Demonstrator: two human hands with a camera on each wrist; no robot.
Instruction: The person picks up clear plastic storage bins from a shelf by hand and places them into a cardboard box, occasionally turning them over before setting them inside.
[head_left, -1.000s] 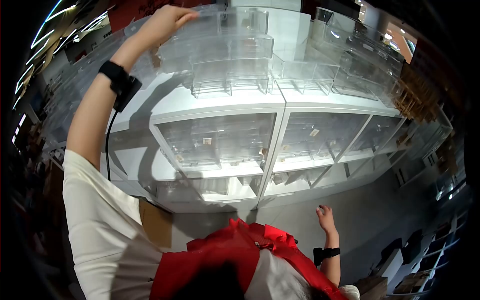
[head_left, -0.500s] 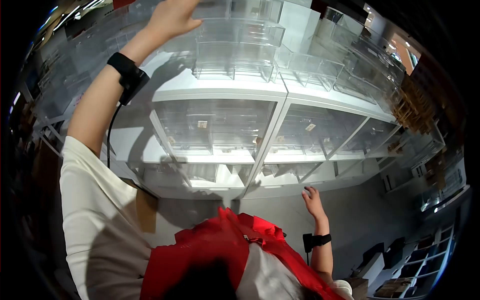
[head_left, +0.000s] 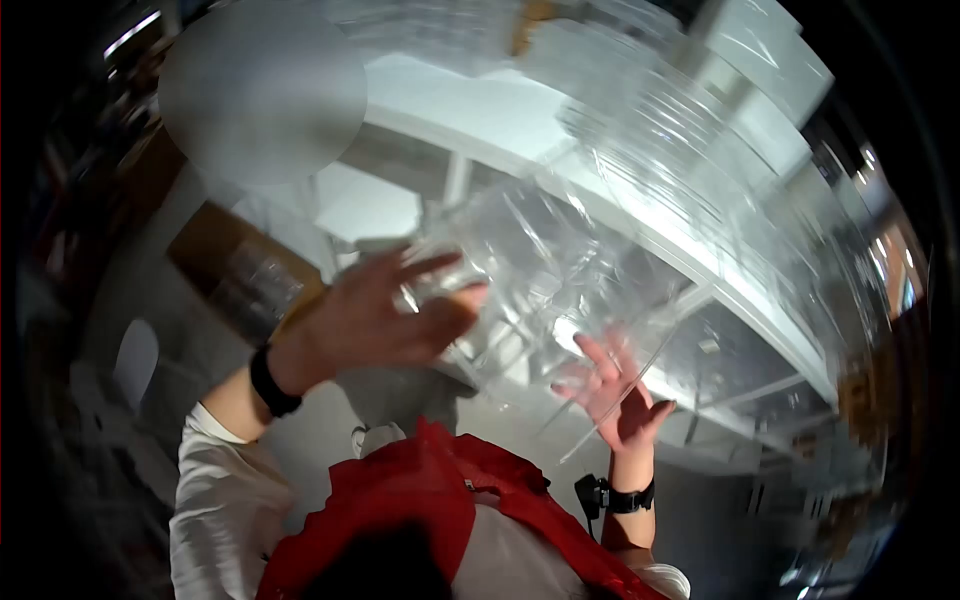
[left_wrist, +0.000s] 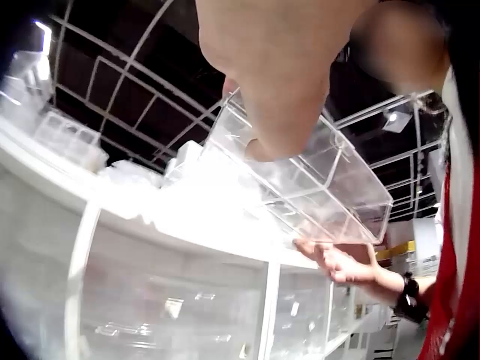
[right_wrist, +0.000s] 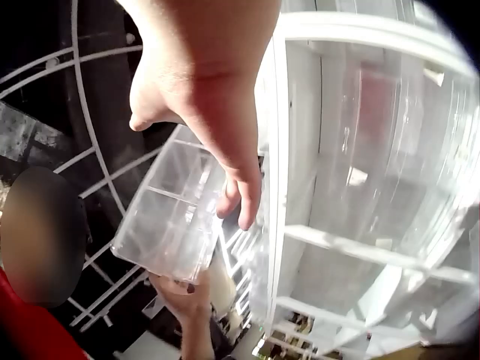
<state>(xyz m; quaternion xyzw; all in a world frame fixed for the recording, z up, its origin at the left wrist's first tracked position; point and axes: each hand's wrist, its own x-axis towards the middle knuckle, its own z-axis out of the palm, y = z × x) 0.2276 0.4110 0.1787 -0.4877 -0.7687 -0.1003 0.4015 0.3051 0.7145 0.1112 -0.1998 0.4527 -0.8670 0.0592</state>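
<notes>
A clear acrylic box with inner dividers is in the air in front of the cabinet, blurred in the head view. My left hand grips it by one end, with the thumb over its edge in the left wrist view. At the box's other end is my right hand, palm turned up and fingers spread. In the right wrist view the fingers of that hand reach along the box's side, uncurled, and the left hand holds the far end.
A white cabinet with clear-fronted compartments runs across in front of me. Stacked clear boxes stand on its top. On the floor at left is an open cardboard box with clear pieces inside. Brown wooden items stand at far right.
My left hand has come down from above the cabinet top and now holds the clear box. The right hand has risen to the box, its fingers spreading. The head view has turned.
</notes>
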